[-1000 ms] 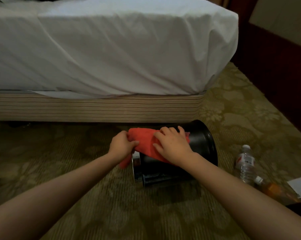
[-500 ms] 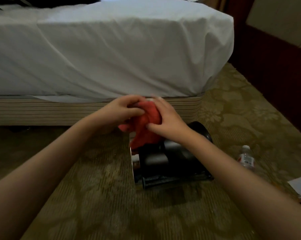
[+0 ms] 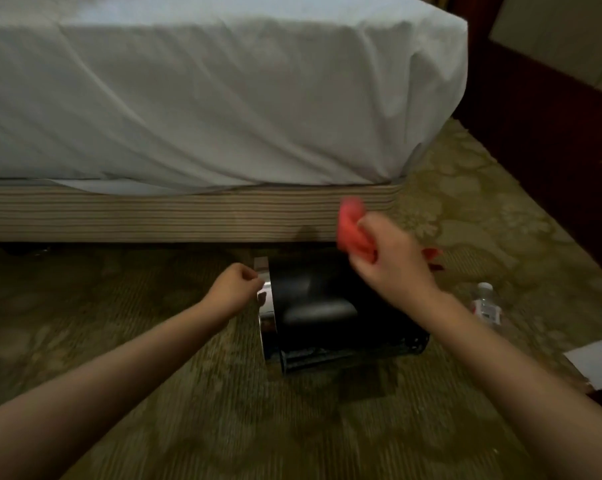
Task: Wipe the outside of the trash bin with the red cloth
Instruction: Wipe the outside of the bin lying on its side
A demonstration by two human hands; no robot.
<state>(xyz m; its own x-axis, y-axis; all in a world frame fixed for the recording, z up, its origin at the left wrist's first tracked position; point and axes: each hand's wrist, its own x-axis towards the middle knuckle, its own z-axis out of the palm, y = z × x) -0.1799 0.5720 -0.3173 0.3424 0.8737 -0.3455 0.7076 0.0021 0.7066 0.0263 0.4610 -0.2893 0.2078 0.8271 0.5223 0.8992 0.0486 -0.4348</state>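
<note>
- A black trash bin (image 3: pixel 330 313) lies on its side on the patterned carpet (image 3: pixel 154 393), just in front of the bed (image 3: pixel 202 98), near the bed's right-hand corner.
- The bin's long axis runs left to right, roughly parallel to the striped bed base (image 3: pixel 154 213); its shiny metal-rimmed end faces left, and the far end, toward the right, is largely hidden behind the person's arm.
- The right hand (image 3: pixel 393 258) is raised above the bin's right half, in front of the bed base, its fingers closed around a bunched red cloth (image 3: pixel 351 226) that sticks out above and to the left of the fist; the cloth is blurred and clear of the bin.
- A scrap of red (image 3: pixel 432 256) shows past the far side of that hand.
- The left hand (image 3: pixel 235 287) is curled into a loose fist at the bin's metal rim, fingertips drawn together; whether it touches the rim cannot be told.
- A plastic water bottle (image 3: pixel 486 304) lies on the carpet to the right of the bin, partly covered by the right forearm.
- A white sheet of paper (image 3: pixel 593 362) rests farther right of the bin, at the frame's edge.
- Dark wood paneling (image 3: pixel 541 126) rises beyond the bed's right corner.
</note>
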